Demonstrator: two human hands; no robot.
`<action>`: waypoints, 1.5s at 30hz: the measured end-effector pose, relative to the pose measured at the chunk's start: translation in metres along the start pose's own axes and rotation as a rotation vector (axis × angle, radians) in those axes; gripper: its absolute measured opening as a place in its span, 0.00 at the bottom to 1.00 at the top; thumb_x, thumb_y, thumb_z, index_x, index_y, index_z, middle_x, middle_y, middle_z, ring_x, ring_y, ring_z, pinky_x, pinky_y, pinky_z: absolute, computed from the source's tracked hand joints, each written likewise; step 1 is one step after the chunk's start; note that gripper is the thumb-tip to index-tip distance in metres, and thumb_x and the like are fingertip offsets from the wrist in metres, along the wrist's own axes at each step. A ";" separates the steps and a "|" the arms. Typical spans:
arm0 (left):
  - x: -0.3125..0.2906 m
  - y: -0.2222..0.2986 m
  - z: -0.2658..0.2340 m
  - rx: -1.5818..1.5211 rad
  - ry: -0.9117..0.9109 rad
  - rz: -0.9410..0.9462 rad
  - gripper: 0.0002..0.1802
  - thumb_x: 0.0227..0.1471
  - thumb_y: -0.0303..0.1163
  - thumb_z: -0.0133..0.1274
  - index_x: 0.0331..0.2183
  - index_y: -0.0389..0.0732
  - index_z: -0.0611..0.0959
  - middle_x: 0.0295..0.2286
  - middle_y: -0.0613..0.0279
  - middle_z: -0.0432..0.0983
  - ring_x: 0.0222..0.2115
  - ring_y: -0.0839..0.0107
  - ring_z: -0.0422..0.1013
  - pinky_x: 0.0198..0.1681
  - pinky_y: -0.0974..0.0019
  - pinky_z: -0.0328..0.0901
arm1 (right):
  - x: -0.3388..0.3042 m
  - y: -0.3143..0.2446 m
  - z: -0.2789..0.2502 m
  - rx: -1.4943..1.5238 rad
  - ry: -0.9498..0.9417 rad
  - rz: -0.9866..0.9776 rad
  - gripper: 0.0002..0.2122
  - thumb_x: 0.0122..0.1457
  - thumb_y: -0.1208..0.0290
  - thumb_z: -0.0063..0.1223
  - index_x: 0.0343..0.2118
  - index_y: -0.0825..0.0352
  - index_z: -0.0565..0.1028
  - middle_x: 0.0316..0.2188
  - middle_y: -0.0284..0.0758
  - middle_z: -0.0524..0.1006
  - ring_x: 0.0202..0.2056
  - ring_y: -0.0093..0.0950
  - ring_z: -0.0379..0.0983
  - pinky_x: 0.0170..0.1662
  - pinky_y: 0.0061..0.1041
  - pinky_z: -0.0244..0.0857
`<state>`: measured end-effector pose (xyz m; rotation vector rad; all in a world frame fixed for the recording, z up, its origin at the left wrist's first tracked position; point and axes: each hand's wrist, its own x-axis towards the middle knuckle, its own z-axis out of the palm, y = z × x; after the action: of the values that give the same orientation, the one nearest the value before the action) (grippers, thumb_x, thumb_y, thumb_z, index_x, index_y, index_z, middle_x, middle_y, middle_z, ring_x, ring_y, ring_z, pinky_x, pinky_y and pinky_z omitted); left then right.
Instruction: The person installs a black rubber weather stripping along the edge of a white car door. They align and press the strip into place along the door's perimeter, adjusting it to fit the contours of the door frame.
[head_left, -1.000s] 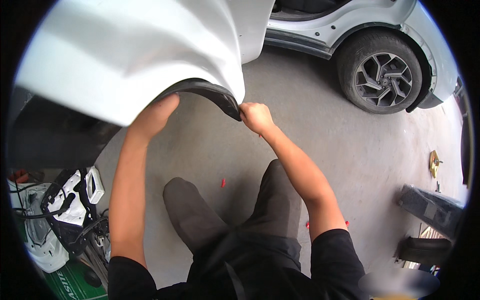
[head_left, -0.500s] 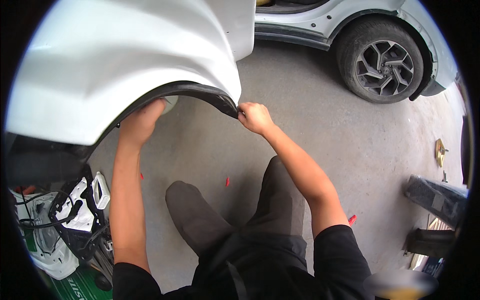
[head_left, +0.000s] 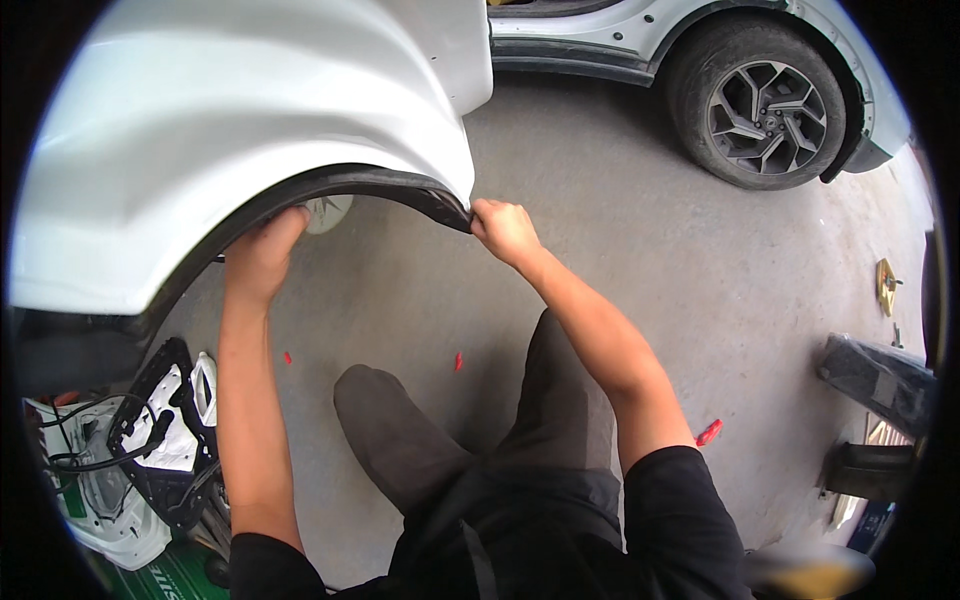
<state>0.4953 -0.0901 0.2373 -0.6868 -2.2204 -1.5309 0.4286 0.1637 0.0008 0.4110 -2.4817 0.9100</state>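
A large white car body panel fills the upper left, with a black wheel arch trim curving along its lower edge. My left hand is closed on the trim at the left part of the arch, and its fingertips are hidden behind the edge. With bent fingers my right hand grips the trim's right end, right at the panel's corner. Beneath the arch, beside my left thumb, part of a round whitish object shows; its kind is unclear.
Behind stands a white car with a dark wheel. At lower left lie black and white car parts and a green box. Small red pieces dot the grey floor. A dark wrapped block is at the right.
The panel's lower left edge has shifted down and left, and my left hand has moved slightly left with the trim. More of the round whitish object shows. My right hand keeps its grip.
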 end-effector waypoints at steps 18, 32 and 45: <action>0.009 -0.004 0.014 -0.163 -0.103 -0.127 0.21 0.34 0.14 0.49 0.37 0.39 0.78 0.35 0.68 0.72 0.39 0.72 0.68 0.46 0.67 0.61 | -0.003 -0.001 0.004 -0.047 -0.045 -0.015 0.05 0.48 0.71 0.51 0.26 0.66 0.70 0.25 0.41 0.75 0.27 0.42 0.74 0.31 0.39 0.69; 0.007 0.005 0.030 0.036 -0.054 -0.066 0.08 0.39 0.19 0.50 0.27 0.37 0.78 0.26 0.72 0.69 0.28 0.78 0.65 0.34 0.71 0.62 | -0.013 0.000 0.011 0.070 0.083 0.116 0.04 0.48 0.74 0.48 0.25 0.68 0.69 0.24 0.42 0.74 0.27 0.44 0.72 0.32 0.42 0.68; 0.009 -0.004 0.022 0.177 -0.070 -0.089 0.17 0.37 0.20 0.49 0.35 0.35 0.78 0.34 0.67 0.72 0.35 0.73 0.67 0.42 0.68 0.62 | 0.025 -0.039 -0.061 0.058 0.004 -0.019 0.06 0.43 0.75 0.49 0.26 0.68 0.73 0.29 0.40 0.75 0.33 0.41 0.72 0.36 0.38 0.68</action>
<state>0.4859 -0.0688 0.2314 -0.6038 -2.4326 -1.3475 0.4437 0.1726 0.0757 0.4508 -2.4482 0.9762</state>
